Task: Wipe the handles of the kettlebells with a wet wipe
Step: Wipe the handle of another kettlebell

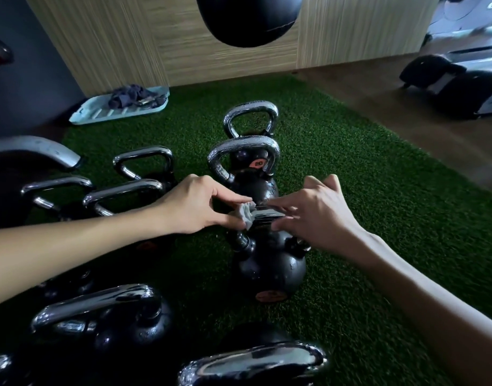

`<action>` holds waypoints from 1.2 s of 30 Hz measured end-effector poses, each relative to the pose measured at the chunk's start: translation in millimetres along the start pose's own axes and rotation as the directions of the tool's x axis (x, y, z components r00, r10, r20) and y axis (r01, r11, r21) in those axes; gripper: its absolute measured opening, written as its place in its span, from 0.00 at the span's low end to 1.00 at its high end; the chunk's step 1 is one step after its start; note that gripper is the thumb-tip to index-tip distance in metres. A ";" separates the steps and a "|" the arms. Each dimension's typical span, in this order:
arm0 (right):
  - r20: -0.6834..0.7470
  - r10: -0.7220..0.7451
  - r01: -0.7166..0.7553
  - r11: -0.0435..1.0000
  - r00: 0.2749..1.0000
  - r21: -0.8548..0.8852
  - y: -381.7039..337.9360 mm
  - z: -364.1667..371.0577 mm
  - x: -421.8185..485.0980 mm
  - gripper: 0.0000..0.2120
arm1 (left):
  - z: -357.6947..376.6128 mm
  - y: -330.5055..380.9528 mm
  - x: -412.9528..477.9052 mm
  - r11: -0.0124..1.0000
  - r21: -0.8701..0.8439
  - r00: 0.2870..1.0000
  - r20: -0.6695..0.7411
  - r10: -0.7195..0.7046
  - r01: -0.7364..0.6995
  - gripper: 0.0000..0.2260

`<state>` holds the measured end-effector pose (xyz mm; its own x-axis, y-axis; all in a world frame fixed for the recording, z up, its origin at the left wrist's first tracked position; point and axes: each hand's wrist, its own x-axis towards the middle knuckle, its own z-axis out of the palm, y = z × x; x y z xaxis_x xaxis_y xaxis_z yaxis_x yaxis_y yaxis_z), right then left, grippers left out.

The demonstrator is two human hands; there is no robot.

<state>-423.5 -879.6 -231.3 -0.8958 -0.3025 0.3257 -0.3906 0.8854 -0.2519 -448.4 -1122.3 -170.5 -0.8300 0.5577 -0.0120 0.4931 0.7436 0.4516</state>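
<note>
A black kettlebell (pixel 269 270) with a chrome handle (pixel 267 215) stands on the green turf in the middle of the head view. My left hand (pixel 196 207) pinches a crumpled white wet wipe (pixel 246 214) against the left end of that handle. My right hand (pixel 314 211) lies over the handle's right end, fingertips touching the bar. Behind it stand two more kettlebells in a row, the nearer (pixel 249 174) and the farther (pixel 251 118), both with wet-looking chrome handles.
Several other kettlebells sit on the left (pixel 139 174) and near the bottom edge (pixel 105 319). A pale blue tray (pixel 100 114) holding a dark cloth lies by the wooden wall. A black punching bag (pixel 247 18) hangs above. Gym machines (pixel 461 84) stand at the right.
</note>
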 end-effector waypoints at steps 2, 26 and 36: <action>-0.024 0.037 -0.036 0.999 0.999 0.019 11.4 -2.6 -7.1 0.24 | 5.6 2.9 7.6 0.998 -0.016 0.997 -0.028 0.067 -0.068 0.22; -0.187 0.218 -0.162 0.948 0.958 0.274 81.7 8.1 -49.1 0.22 | 41.7 33.2 78.9 0.981 -0.035 0.980 -0.069 0.188 -0.191 0.15; -0.203 0.248 -0.167 0.923 0.947 0.346 79.7 -0.3 -53.2 0.22 | 77.3 -21.0 45.6 0.956 -0.259 0.974 -0.211 0.084 -0.139 0.17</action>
<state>-406.9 -792.9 -268.4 -0.9021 0.0044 0.4315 -0.2845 0.7457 -0.6025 -476.5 -1083.9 -249.5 -0.8219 0.5275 0.2148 0.5189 0.5381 0.6642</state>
